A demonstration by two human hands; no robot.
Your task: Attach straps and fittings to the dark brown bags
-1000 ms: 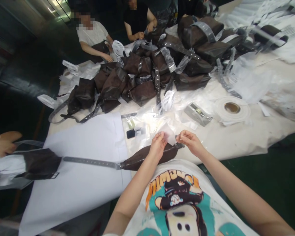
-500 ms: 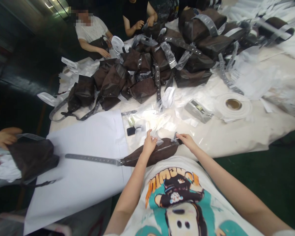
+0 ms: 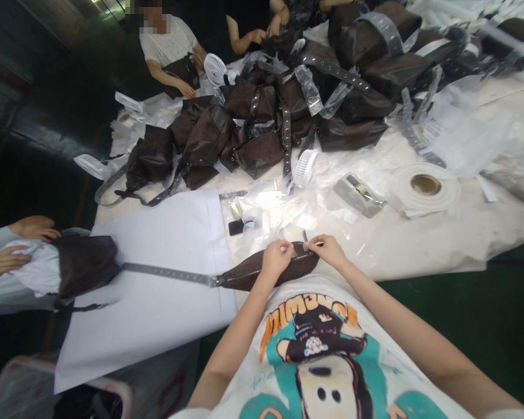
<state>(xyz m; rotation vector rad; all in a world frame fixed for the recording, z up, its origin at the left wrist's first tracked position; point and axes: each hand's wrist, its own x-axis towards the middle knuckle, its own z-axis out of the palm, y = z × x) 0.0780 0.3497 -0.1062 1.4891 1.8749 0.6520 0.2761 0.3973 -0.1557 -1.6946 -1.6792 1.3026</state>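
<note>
A dark brown bag (image 3: 303,267) lies on its side at the table's front edge, close against my body. Its grey studded strap (image 3: 170,272) stretches out to the left. My left hand (image 3: 278,257) is pinched over the bag's upper edge, with a small clear bit at its fingertips that I cannot make out. At the bag's right end, the thumb and fingers of my right hand (image 3: 328,250) pinch a small dark strip (image 3: 305,235) that sticks up.
Brown bags (image 3: 262,152) are heaped across the table. Nearer are a white fan (image 3: 305,167), a tape dispenser (image 3: 360,195), a white roll (image 3: 448,192) and small plastic packets. A white sheet (image 3: 157,326) covers the left. A co-worker's hands (image 3: 9,262) stuff another bag there; other people work opposite.
My left hand has moved right along the bag and its fingers have closed into a pinch. My right hand stays at the bag's right end. The co-worker's bag at left has shifted right.
</note>
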